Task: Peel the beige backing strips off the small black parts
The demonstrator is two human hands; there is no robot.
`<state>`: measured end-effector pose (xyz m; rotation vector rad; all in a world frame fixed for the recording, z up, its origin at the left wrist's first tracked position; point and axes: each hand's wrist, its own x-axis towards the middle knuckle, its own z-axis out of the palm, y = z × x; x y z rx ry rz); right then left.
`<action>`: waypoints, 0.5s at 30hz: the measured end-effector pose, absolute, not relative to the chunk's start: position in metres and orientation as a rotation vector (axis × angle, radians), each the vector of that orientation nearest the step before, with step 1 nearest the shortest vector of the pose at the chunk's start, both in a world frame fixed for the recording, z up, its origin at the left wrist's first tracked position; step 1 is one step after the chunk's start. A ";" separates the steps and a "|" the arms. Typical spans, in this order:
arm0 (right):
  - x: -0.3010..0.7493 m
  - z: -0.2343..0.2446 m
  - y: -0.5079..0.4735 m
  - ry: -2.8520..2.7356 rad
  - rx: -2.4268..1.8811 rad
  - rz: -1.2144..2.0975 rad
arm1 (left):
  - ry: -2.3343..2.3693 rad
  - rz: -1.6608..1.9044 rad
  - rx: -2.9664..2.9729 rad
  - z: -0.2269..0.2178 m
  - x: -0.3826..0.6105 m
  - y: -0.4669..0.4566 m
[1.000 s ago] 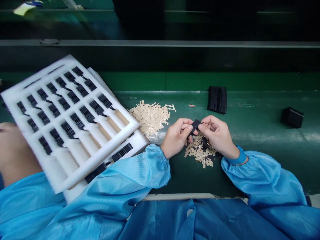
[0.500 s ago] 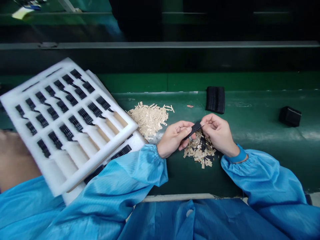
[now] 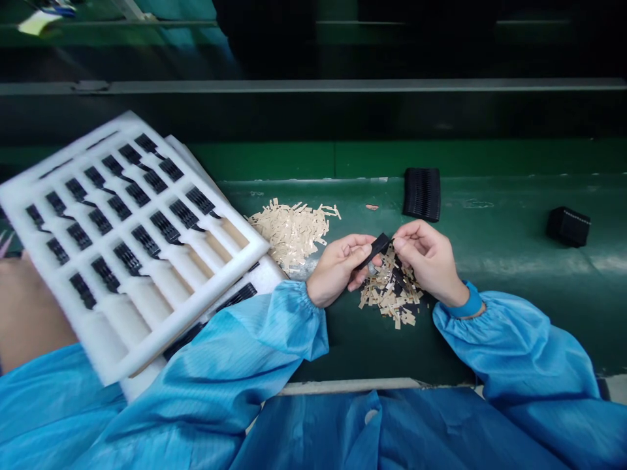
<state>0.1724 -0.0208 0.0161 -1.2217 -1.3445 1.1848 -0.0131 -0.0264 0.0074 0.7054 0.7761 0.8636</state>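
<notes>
My left hand (image 3: 340,264) is closed around a flat black rectangular piece (image 3: 374,252), which slants up to the right between thumb and fingers. At that piece's upper end, my right hand (image 3: 425,256) has thumb and forefinger pinched together. Whatever lies in this pinch is too small to make out. Directly below both hands is a loose heap of small pale flat pieces (image 3: 392,301) mixed with some black bits. A larger pile of pale, shiny flat pieces (image 3: 289,228) lies beyond my left hand.
White foam trays (image 3: 196,294) are stacked at the left, their slots holding black comb-like parts (image 3: 165,227). On the green work surface (image 3: 499,274) stand a ribbed black block (image 3: 422,194) and another black block (image 3: 568,226). Another person's forearm (image 3: 34,313) shows at the left edge.
The black piece has tilted slightly more upright in my left hand. My right fingers have shifted a little at its upper end. The piles look the same.
</notes>
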 end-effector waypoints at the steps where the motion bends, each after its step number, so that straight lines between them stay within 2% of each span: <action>1: 0.172 0.016 -0.021 -1.354 -1.222 1.174 | 0.782 0.858 0.708 0.007 -0.013 -0.026; 9: 0.177 0.012 -0.019 -1.485 -1.262 1.039 | 0.808 0.814 0.717 0.009 -0.014 -0.026; 15: 0.176 0.011 -0.016 -1.429 -1.250 1.103 | 0.799 0.810 0.717 0.007 -0.015 -0.025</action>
